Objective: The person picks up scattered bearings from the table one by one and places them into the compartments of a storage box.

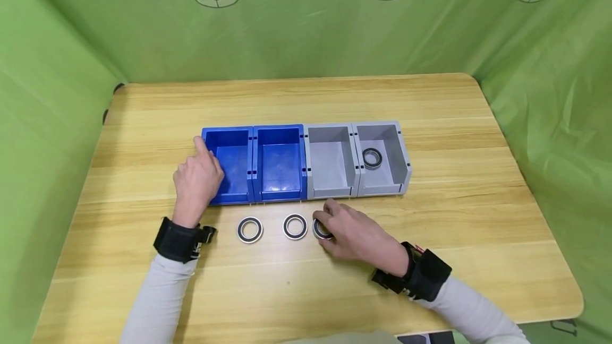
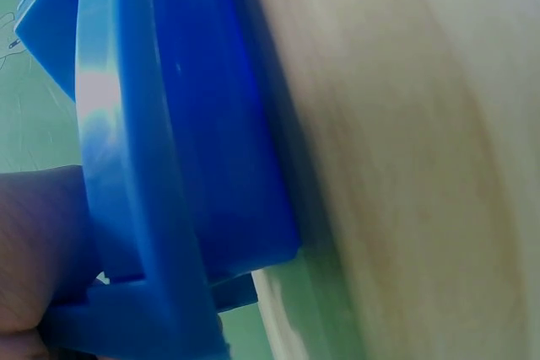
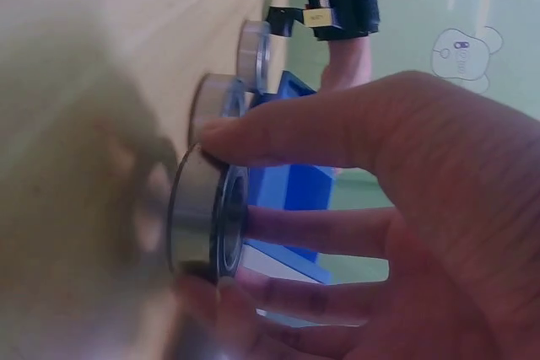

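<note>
My right hand [image 1: 351, 230] pinches a ball bearing [image 3: 198, 208] between thumb and fingers, just in front of the grey bins. In the head view that hand partly covers the bearing. Left of it, a second bearing [image 1: 295, 226] and a third bearing [image 1: 250, 230] lie flat on the table. My left hand [image 1: 197, 179] grips the outer side wall of the leftmost blue bin [image 1: 232, 163]. The left wrist view shows part of this hand [image 2: 38, 250] against the bin's edge; its fingertips are mostly hidden.
A second blue bin [image 1: 279, 166], a grey bin [image 1: 331, 163] and another grey bin [image 1: 382, 187] continue the joined row. One bearing [image 1: 372, 158] lies inside the rightmost bin. Green cloth [image 1: 306, 31] hangs behind the wooden table [image 1: 478, 227].
</note>
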`<state>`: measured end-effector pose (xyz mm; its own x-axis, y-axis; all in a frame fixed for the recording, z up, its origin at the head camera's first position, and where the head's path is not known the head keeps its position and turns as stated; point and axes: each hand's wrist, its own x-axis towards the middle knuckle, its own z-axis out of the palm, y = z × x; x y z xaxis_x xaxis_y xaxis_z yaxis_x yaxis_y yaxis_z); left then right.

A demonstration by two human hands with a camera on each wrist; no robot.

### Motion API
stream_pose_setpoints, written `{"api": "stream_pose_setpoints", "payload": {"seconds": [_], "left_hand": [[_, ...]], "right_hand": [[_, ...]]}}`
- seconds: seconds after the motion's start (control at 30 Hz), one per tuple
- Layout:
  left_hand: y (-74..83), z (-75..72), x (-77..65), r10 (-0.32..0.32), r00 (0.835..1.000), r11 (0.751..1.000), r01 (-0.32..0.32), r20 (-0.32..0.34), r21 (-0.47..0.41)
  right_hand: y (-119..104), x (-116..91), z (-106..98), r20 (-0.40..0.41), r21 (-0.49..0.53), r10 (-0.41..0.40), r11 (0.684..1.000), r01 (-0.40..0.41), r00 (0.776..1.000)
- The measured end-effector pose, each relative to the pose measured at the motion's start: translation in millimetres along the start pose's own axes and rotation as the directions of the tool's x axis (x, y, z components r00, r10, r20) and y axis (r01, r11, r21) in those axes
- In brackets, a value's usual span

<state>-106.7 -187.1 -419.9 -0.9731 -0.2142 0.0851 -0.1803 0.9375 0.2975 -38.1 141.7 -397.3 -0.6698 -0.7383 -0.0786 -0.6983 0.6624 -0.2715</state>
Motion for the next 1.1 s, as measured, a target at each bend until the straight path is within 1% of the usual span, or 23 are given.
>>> {"api": "stream_pose_setpoints", "payload": {"seconds": [0.1,0.17,0.47,0.57,0.77,0.97,1.1], "left_hand": [[-0.1,-0.1,0.2,0.002,1.000,1.000,-0.002,-0.002,-0.001],[-0.1,0.4,0.3,0.002,1.000,1.000,-0.002,-0.005,0.000],[-0.4,-1.3,-0.5,-0.008,1.000,1.000,0.007,0.014,0.007],[0.2,-1.8,-0.5,-0.005,1.000,1.000,0.005,0.013,0.005],[0.6,-2.3,-0.8,-0.005,1.000,1.000,0.005,0.018,0.002],[0.5,-2.4,-0.7,-0.002,1.000,1.000,0.001,0.018,0.001],[0.5,-2.6,-0.6,-0.002,1.000,1.000,0.002,0.018,0.000]], "right_hand": [[1,0,-8,0.009,0.001,0.003,1.000,-0.003,1.000],[3,-1,-14,0.017,0.007,0.019,1.000,-0.019,1.000],[10,1,-40,0.027,0.038,0.144,0.989,-0.145,0.989],[11,1,-46,0.020,0.042,0.161,0.986,-0.162,0.987],[15,1,-54,-0.007,0.031,0.144,0.989,-0.144,0.990],[19,3,-64,-0.076,0.006,0.102,0.995,-0.101,0.992],[21,7,-71,-0.097,0.016,0.101,0.995,-0.100,0.990]]}}
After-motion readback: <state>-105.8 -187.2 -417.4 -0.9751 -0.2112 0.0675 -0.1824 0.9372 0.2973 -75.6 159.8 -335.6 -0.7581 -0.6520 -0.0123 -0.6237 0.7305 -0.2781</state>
